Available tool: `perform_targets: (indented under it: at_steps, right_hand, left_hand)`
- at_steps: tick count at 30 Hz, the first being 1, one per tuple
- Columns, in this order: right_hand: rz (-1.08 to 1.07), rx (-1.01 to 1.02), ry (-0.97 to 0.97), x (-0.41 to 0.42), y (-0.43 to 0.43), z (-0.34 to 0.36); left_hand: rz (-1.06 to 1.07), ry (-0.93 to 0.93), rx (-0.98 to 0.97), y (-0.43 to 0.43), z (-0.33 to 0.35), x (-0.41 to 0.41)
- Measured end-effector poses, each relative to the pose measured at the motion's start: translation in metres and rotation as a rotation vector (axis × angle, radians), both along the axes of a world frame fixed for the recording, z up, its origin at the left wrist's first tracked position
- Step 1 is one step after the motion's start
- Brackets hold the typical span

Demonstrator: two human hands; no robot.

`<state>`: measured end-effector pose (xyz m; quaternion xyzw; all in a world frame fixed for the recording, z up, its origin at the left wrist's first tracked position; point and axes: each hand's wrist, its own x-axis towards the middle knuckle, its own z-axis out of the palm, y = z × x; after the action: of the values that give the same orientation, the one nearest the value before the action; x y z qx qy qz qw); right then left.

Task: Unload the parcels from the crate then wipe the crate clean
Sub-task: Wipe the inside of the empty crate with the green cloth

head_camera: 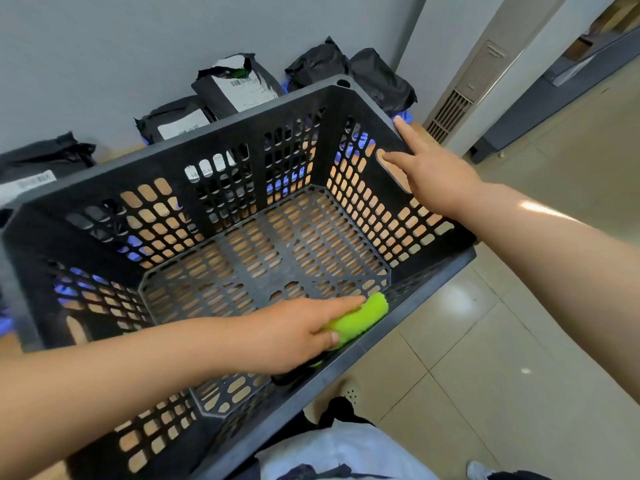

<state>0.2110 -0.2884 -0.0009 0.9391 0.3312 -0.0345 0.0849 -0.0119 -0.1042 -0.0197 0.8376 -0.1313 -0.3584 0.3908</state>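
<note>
— Along the far wall, what's that lined up on the left?

— The parcels point(239, 86), black bags with white labels, on the table point(114, 152) behind the crate point(221, 133). One lies flat at the far left, others lean on the wall further right. None are in the crate.

— And the crate itself?

— Dark, slotted plastic, sitting on the table with its near edge at the person's body. Its floor is bare; you can see the wood through the holes.

— What's the left hand point(294, 332) doing?

— It's down inside, at the near wall, fingers closed around a bright green cloth point(360, 318). The cloth is pressed where floor meets wall, towards the right corner.

— And the right hand point(433, 174)?

— On the crate's right wall, up by the rim. Fingers are spread, one lying along the top edge, the thumb on the inner face by the handle slot. It grips nothing else.

— Anything further right?

— Tiled floor point(519, 358), and a tall white unit point(478, 77) with a vent grille.
</note>
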Motion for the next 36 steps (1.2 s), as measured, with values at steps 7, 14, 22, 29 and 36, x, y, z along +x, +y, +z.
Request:
perform_targets:
  at_steps: [7,14,22,29,36]
  right_hand:
    - [0.265,0.223,0.416,-0.081,0.049,-0.004]
    - [0.001,0.127,1.499,-0.128,0.061,-0.009]
    - [0.203,-0.104,1.682,-0.125,0.064,-0.010]
    - [0.398,-0.162,1.778,-0.121,0.073,-0.018]
    - [0.402,-0.370,1.651,-0.121,0.089,-0.060]
  left_hand:
    - [0.063,0.186,-0.107,0.015,0.008,-0.007]
    - [-0.004,0.158,-0.183,0.042,0.012,-0.024]
    - [0.150,-0.189,-0.096,0.097,0.021,-0.036]
    - [-0.086,-0.935,0.464,0.120,-0.014,-0.014]
    - [0.099,-0.893,0.748,0.135,-0.023,-0.002]
